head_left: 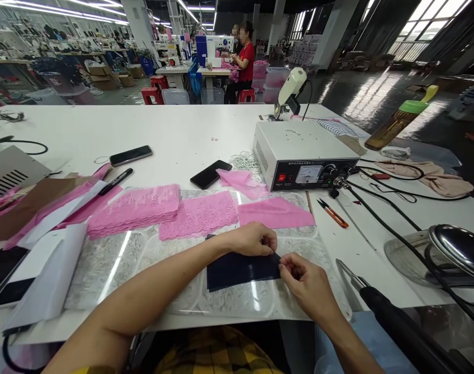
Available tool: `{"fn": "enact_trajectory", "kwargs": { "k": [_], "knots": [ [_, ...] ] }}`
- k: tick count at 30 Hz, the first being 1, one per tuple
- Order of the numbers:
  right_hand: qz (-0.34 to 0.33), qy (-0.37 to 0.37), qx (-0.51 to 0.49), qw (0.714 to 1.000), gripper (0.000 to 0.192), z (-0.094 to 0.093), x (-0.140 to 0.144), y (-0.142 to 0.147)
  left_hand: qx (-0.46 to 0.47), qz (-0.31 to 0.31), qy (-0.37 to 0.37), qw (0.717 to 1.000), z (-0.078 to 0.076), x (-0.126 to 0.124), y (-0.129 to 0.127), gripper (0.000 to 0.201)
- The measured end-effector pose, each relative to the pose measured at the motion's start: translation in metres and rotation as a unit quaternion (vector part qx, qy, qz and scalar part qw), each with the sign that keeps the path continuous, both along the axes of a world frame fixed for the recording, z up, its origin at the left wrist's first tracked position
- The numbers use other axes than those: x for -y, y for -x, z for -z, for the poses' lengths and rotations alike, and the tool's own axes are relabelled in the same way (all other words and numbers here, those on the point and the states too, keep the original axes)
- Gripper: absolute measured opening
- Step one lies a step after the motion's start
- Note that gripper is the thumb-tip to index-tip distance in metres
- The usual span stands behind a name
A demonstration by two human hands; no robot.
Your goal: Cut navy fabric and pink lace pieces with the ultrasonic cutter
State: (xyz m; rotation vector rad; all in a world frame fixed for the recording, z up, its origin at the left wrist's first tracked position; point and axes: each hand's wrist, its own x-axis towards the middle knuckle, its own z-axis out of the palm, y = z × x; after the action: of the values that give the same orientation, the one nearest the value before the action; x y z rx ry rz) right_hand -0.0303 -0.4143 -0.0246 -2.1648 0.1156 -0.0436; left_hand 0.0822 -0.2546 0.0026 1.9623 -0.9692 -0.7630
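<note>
While both hands work at lower centre of the frame, the dark navy fabric piece lies flat on the clear plastic sheet covering the white table. Left hand pinches its upper right edge, fingers closed together on the cloth; right hand pinches the right end likewise, thumb and forefinger clamped. Judged thin, limp and very light, the piece would likely fold or slide on the glossy sheet, so hold is best taken at edges or corners, as now. Just above lie two stacks of pink lace and a plain pink fabric piece. Right of centre stands a white control box; orange snips lie beside it. Translucent storage bins stand at upper centre, contents indistinguishable.
</note>
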Motion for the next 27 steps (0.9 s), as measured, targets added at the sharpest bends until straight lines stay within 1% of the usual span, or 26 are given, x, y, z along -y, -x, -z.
{"fn": "enact_trajectory", "kwargs": {
  "k": [6, 11, 18, 22, 27],
  "knots": [
    [0.007, 0.003, -0.003, 1.0, 0.024, 0.0, 0.0, 0.001, -0.016, -0.031, 0.007, 0.999, 0.005, 0.001, 0.002, 0.009],
    [0.016, 0.007, -0.003, 1.0, 0.026, 0.001, 0.0, 0.001, -0.019, -0.052, 0.006, 0.998, 0.005, 0.002, 0.003, 0.009],
    [0.023, 0.014, -0.01, 1.0, 0.028, 0.006, 0.004, 0.002, -0.014, -0.047, 0.013, 0.999, 0.004, 0.004, 0.004, 0.008],
    [0.024, 0.011, -0.022, 0.999, 0.029, 0.007, 0.006, 0.003, -0.004, -0.049, 0.018, 0.999, 0.007, 0.005, 0.004, 0.012],
    [0.031, 0.009, -0.04, 0.999, 0.03, 0.008, 0.008, 0.004, 0.004, -0.05, 0.018, 0.999, 0.012, 0.004, 0.002, 0.011]
  ]
}}
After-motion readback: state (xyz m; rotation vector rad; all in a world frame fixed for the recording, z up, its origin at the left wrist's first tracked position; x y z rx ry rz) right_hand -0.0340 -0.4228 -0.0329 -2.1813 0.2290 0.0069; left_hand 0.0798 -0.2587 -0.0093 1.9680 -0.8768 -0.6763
